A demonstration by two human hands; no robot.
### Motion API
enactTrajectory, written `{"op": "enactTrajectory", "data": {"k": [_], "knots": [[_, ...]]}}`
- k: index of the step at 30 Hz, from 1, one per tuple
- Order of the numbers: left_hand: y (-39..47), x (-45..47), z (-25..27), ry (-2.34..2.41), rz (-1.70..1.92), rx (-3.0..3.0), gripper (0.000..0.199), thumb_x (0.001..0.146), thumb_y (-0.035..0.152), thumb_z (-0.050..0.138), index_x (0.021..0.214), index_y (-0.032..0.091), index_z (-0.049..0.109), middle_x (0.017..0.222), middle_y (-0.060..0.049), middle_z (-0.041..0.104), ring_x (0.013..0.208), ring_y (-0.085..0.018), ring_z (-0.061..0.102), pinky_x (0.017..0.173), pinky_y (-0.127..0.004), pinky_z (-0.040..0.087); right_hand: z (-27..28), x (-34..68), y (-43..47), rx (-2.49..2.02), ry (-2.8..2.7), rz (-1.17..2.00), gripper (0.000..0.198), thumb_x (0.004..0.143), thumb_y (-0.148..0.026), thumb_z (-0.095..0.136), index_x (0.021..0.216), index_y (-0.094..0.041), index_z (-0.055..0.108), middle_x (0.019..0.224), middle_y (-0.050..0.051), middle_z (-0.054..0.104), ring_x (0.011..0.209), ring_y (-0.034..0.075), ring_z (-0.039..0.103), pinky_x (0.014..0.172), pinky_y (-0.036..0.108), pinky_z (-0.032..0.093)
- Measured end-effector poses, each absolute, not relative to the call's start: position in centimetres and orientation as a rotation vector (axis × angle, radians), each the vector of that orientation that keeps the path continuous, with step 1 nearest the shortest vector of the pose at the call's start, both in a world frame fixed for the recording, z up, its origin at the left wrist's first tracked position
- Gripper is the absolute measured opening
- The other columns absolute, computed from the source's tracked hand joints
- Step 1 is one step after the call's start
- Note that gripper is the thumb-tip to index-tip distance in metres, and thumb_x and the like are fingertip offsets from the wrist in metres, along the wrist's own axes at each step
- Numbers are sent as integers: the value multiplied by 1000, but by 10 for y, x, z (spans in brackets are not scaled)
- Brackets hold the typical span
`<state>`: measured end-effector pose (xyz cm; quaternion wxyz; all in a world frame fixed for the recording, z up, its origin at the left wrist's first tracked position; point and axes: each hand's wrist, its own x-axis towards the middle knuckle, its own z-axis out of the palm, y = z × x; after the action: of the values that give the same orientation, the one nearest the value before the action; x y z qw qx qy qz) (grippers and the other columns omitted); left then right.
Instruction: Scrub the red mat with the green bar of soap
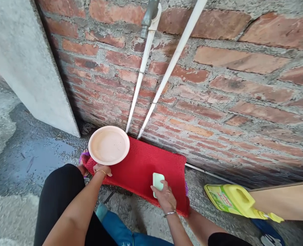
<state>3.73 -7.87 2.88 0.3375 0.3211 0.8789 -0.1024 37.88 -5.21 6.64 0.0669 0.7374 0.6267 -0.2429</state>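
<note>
A red cloth point(141, 164) with a fleecy edge is spread out low beside the brick wall. My right hand point(165, 196) grips a small pale green block point(156, 181) with rounded corners, on or just over the cloth; whether it is a brush or a bar of soap I cannot tell. At the cloth's left end, my left hand point(102, 169) is closed on the front edge, just below the rim of a pale pink basin point(109, 145). Its fingers are partly hidden. The basin sits over the cloth's back left corner, with small specks inside.
A yellow detergent jug point(228, 200) lies on its side at the right, by a tan board point(287, 200). White pipes point(164, 82) and a metal tap point(148, 17) run along the brick wall. A concrete slab point(38, 61) leans left, above wet ground point(38, 150).
</note>
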Motion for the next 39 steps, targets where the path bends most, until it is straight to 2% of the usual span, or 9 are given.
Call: {"op": "enactTrajectory", "data": {"k": [7,11,16,21,27,29,33,36,39], "knots": [[-78,39,39,2214,-410,817,72,44,39,85,113,27,67,128,-14,63,120,-37,55,82,-43,53,74,223,-84,1615,2289,-811,47,75,-49,62,117,-29,52,110,6,60,93,23,65,73,30,44],[-80,40,44,2191,-416,858,69,48,37,83,115,25,66,131,-13,61,120,-34,55,82,-40,52,74,192,-84,1472,2375,-769,46,74,-46,64,115,-28,53,110,7,59,95,25,64,74,31,44],[-78,39,44,2177,-453,826,64,49,43,83,110,27,69,124,-12,65,117,-37,57,79,-42,53,71,222,-75,1590,2280,-758,48,72,-47,66,115,-29,54,111,6,58,98,24,63,75,31,44],[-77,41,42,2190,-468,824,58,50,44,82,104,28,71,120,-12,67,114,-39,58,79,-45,53,65,300,-68,1893,2033,-761,48,77,-50,58,119,-29,50,111,6,60,95,22,65,75,32,46],[-78,40,41,2195,-462,835,62,48,44,83,106,28,70,123,-13,65,116,-40,56,80,-47,52,62,419,-60,2376,1653,-864,51,74,-53,59,114,-23,48,99,9,64,78,22,66,66,32,49],[-78,39,40,2193,-459,838,66,48,44,84,110,28,69,125,-14,64,117,-40,56,81,-47,52,64,433,-60,2450,1608,-872,51,73,-53,60,112,-22,48,97,10,64,79,23,66,68,33,50],[-79,38,41,2194,-460,830,73,48,44,84,116,24,66,126,-18,62,118,-42,55,81,-46,52,70,394,-73,2285,1776,-869,52,74,-52,60,115,-22,49,107,10,62,93,24,64,77,32,47],[-78,38,43,2197,-466,819,74,49,44,84,118,25,65,127,-17,62,119,-40,55,80,-45,53,72,339,-91,2023,1970,-829,48,76,-45,60,119,-27,50,114,6,59,95,22,63,74,29,44],[-78,39,47,2194,-472,812,69,51,44,83,115,27,66,126,-15,63,118,-38,56,80,-43,54,71,308,-103,1831,2099,-783,48,74,-41,63,119,-28,51,113,5,58,97,21,62,74,27,42]]}}
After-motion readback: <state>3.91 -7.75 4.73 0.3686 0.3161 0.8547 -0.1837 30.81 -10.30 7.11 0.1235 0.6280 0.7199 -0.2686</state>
